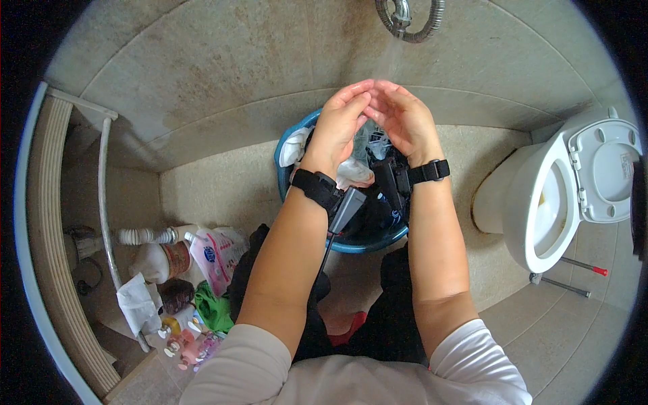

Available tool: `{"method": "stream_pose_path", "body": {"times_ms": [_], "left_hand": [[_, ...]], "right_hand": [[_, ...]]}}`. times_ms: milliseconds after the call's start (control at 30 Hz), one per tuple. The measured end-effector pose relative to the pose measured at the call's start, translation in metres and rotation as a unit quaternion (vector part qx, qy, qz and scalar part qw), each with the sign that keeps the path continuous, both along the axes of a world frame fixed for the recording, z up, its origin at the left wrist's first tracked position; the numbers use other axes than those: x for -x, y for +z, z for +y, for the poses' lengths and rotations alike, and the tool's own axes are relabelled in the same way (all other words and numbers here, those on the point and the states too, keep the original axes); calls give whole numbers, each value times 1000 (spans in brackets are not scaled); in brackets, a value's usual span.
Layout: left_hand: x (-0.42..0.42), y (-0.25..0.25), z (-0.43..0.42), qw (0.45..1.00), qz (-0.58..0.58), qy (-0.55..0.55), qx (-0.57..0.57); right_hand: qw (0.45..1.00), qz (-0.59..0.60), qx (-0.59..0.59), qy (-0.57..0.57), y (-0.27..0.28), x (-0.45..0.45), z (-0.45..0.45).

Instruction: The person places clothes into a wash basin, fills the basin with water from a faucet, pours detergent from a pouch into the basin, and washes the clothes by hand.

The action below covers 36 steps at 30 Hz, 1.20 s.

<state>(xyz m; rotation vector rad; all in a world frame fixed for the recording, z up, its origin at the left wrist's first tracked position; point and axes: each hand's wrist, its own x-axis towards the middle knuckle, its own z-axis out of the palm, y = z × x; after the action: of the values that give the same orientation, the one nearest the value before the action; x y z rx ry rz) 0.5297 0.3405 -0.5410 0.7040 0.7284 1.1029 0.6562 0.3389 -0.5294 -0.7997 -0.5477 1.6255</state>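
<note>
My left hand point(339, 125) and my right hand point(408, 120) are raised over a blue basin point(280, 172), fingertips meeting under water running from a metal tap point(401, 17). Both hands are cupped, with fingers stretched out and gently curved, and no object shows in them. The right palm partly faces up. Below them the basin holds wet clothes, with a white garment point(293, 147), a pale pinkish cloth point(354, 173) and dark fabric point(368, 217) visible. My forearms hide part of the basin. A black strap with a small device sits on each wrist.
A white toilet point(520, 196) with its lid raised stands at the right. At the left are a pink-and-white refill pouch point(217, 255), a large bottle point(158, 262), a green cloth point(214, 307) and several small bottles. A metal rail point(106, 196) stands beside them. The tiled wall rises behind the basin.
</note>
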Motion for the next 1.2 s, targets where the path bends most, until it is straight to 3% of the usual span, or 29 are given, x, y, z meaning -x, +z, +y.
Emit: {"method": "stream_pose_path", "body": {"times_ms": [1200], "left_hand": [[1, -1, 0, 1000, -16, -6, -8]], "right_hand": [[999, -31, 12, 12, 0, -2, 1]]}}
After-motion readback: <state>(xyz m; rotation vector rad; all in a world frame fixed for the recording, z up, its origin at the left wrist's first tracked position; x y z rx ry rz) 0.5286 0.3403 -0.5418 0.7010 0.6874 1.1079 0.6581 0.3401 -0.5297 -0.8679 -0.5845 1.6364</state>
